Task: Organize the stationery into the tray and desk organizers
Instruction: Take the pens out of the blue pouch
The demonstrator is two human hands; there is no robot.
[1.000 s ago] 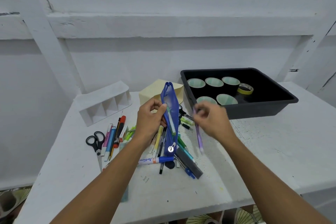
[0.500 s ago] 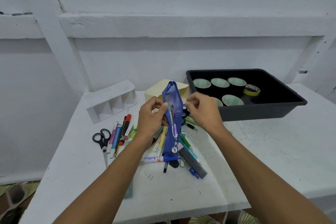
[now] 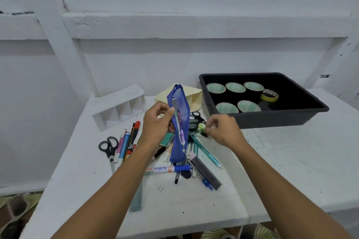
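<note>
From my head camera, my left hand (image 3: pixel 158 122) pinches the edge of a blue mesh pencil pouch (image 3: pixel 179 124) and holds it upright over the pile, its zipper pull dangling at the bottom end. Through the mesh I see a purple item and a pale pen inside. My right hand (image 3: pixel 223 130) is curled low beside the pouch, fingers closed around a small green thing (image 3: pixel 202 127); blur keeps me from telling what it is.

Under my hands, pens and markers (image 3: pixel 196 153) lie scattered on the white table (image 3: pixel 291 161), with a white marker with a blue cap (image 3: pixel 167 169) lying crosswise. Black-handled scissors (image 3: pixel 109 146) sit to the left beside a row of pens. A white divided organizer (image 3: pixel 120 107) lies on its side at the back left. A cream organizer (image 3: pixel 191 97) stands behind the pouch. The black tray (image 3: pixel 272 118) at right holds five cups (image 3: pixel 235 87) and a yellow tape roll (image 3: pixel 269 95).
</note>
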